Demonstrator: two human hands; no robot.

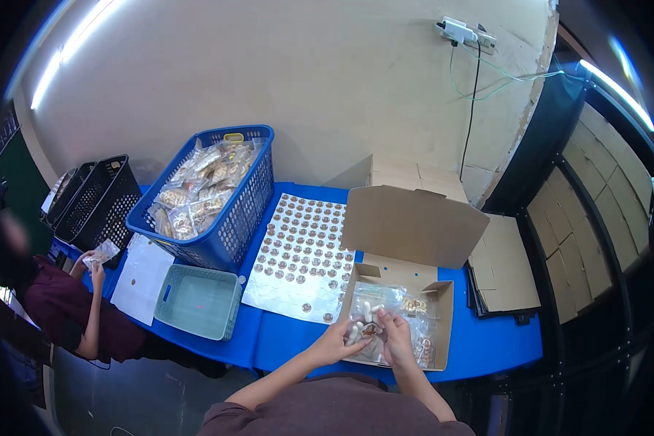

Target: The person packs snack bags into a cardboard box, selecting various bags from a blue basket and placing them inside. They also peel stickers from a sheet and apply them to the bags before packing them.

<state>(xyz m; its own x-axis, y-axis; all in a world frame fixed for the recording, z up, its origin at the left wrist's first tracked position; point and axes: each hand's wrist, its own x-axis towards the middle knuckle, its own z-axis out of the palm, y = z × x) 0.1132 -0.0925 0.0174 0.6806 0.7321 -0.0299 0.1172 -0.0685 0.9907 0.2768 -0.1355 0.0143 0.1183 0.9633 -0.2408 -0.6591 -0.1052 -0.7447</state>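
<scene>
Over the open box [398, 320], I see my left hand [339, 339] and right hand [394, 336] both pinching one small bag [367, 328], which looks light, soft and crinkly, best held by its edges.

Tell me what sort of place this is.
Likely a small packing workshop: a blue basket full of clear snack packets, a sheet of round stickers on the blue table, and an open carton being filled with packets.

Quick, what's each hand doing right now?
Left hand: fingers closed on a clear packet.
Right hand: fingers closed on the same packet, over the cardboard box.
</scene>
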